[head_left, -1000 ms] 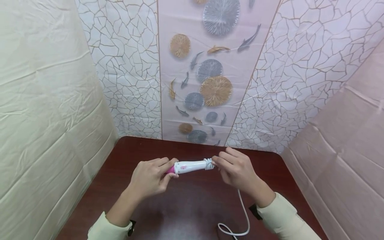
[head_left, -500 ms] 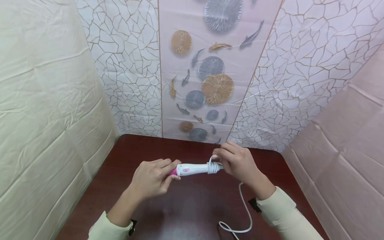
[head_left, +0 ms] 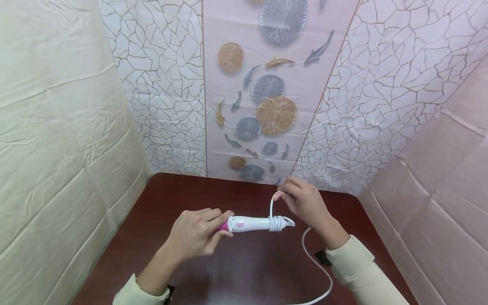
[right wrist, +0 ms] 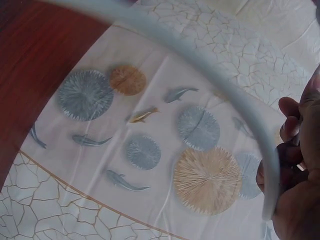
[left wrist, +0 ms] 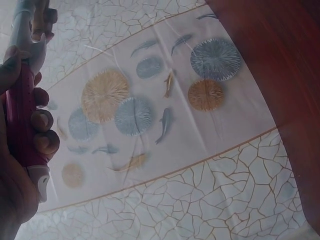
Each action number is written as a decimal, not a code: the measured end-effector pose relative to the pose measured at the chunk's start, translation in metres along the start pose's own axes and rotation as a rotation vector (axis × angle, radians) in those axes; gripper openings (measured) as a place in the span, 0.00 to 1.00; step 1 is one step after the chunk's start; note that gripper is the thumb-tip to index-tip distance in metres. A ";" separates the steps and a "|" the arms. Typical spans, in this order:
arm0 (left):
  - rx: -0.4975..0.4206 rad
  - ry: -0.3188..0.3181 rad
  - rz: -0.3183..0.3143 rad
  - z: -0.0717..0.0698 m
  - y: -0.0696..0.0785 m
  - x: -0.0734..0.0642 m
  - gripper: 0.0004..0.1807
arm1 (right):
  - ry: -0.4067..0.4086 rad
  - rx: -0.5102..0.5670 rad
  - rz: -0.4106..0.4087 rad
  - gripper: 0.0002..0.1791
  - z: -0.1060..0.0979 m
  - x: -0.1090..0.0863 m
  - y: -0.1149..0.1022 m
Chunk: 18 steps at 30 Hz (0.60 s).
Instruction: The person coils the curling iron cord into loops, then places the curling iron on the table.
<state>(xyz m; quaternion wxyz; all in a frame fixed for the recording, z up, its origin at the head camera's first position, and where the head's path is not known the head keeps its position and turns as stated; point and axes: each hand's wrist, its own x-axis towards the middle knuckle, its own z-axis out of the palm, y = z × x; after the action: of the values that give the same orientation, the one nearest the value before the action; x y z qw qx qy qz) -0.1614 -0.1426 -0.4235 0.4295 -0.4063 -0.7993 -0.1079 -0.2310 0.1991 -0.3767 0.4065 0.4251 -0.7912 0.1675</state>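
Note:
A pink and white hair iron [head_left: 249,224] is held level above the table, its white handle pointing right. My left hand [head_left: 194,233] grips its pink part, with the fingers curled round it in the left wrist view, where the pink body [left wrist: 22,115] shows. Several turns of white cord [head_left: 276,223] are wound round the handle's right end. Above that end, my right hand [head_left: 305,203] pinches a length of the cord, which rises in an arc from the coils. In the right wrist view the cord [right wrist: 235,100] runs up to the fingertips.
The dark red-brown table [head_left: 244,271] lies beneath both hands. The loose cord [head_left: 320,264] trails over its right side toward the front edge. A patterned cloth wall [head_left: 251,127] stands behind, with plain cloth walls at left and right.
My right hand has moved up and away from the handle's end, drawing out a longer stretch of cord from the coils. The hair iron has come slightly lower and right. The trailing cord has shifted.

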 end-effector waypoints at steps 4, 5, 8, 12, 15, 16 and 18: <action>-0.014 0.012 0.008 -0.001 0.003 0.001 0.21 | -0.027 -0.005 0.045 0.09 0.002 -0.003 0.006; -0.019 0.015 0.011 -0.001 0.003 0.001 0.22 | -0.029 -0.008 0.056 0.10 0.002 -0.003 0.008; -0.034 0.025 0.026 -0.001 0.006 0.002 0.23 | -0.034 -0.007 0.100 0.07 0.005 -0.007 0.012; -0.035 0.035 0.033 -0.002 0.007 0.004 0.23 | -0.046 -0.014 0.132 0.08 0.010 -0.013 0.013; -0.019 0.043 0.029 -0.002 0.007 0.005 0.23 | -0.077 -0.028 0.143 0.07 0.014 -0.017 0.010; -0.014 0.045 0.028 -0.002 0.007 0.006 0.23 | -0.088 -0.031 0.149 0.06 0.015 -0.018 0.009; -0.008 0.051 0.025 -0.003 0.007 0.007 0.23 | -0.106 -0.037 0.155 0.05 0.018 -0.020 0.007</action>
<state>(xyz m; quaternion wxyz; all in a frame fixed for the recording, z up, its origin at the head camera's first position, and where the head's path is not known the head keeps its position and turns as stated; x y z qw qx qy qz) -0.1569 -0.1362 -0.4179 0.4494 -0.4151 -0.7825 -0.1159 -0.2397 0.2034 -0.4026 0.3576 0.3635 -0.8450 0.1610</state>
